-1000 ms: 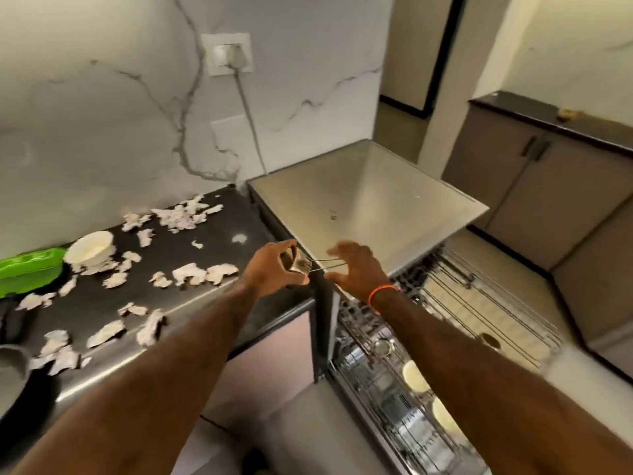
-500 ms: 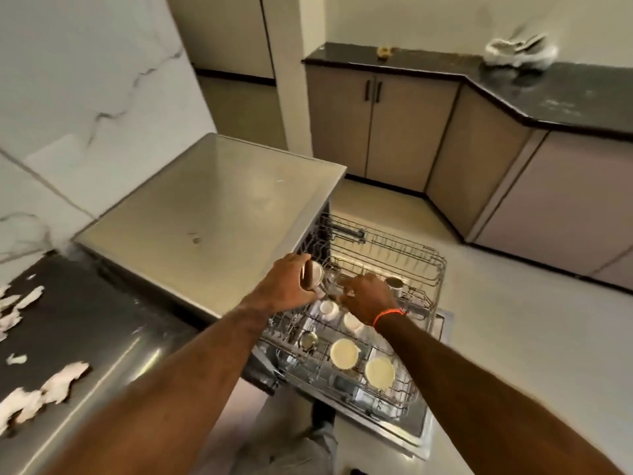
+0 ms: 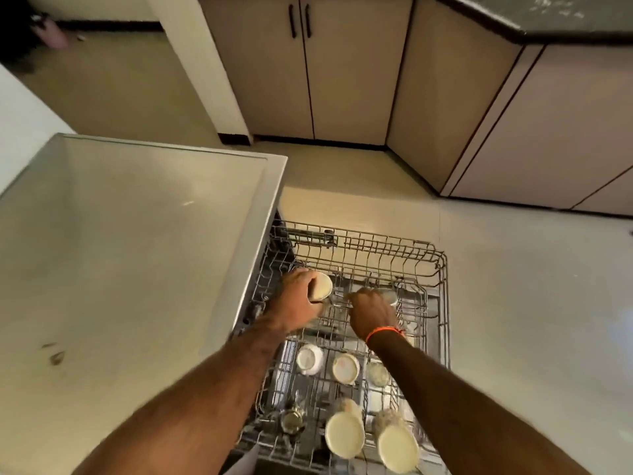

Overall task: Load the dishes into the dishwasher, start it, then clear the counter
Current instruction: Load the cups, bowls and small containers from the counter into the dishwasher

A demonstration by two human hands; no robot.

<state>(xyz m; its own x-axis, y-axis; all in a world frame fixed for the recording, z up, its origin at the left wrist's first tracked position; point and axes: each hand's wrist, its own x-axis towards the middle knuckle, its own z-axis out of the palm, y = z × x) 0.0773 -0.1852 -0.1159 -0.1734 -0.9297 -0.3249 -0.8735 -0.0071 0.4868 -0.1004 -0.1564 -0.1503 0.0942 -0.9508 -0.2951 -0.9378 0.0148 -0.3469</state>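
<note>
The left hand (image 3: 297, 299) is curled round a pale cup (image 3: 320, 286) and holds it tipped on its side, its open mouth facing right, over the far left part of the pulled-out wire rack (image 3: 435, 265). The cup sits between thumb and fingers, just right of the knuckles and just above the rack's wires; whether it touches them cannot be told.

The right hand (image 3: 371, 311), with an orange band (image 3: 383, 332) at the wrist, reaches into the middle of the rack just right of the cup. Its fingers are bent down round something thin and metallic among the wires, with a glassy or steel piece (image 3: 390, 296) showing just past the knuckles; what it grips is too blurred to name. The two hands are close together but apart.

Nearer the camera the rack holds more dishes: a white cup (image 3: 309, 358), a small bowl (image 3: 346, 368) with a pinkish inside, a steel cup (image 3: 377, 373), a small steel vessel (image 3: 292, 419), and two cream bowls (image 3: 344, 437) (image 3: 397, 449) standing on edge at the near end.

The rack juts from the dishwasher (image 3: 137, 252), whose flat grey top fills the left side. Beyond lie a pale floor (image 3: 531, 286) and beige cabinets (image 3: 342, 80) under a dark tabletop (image 3: 548, 15).
</note>
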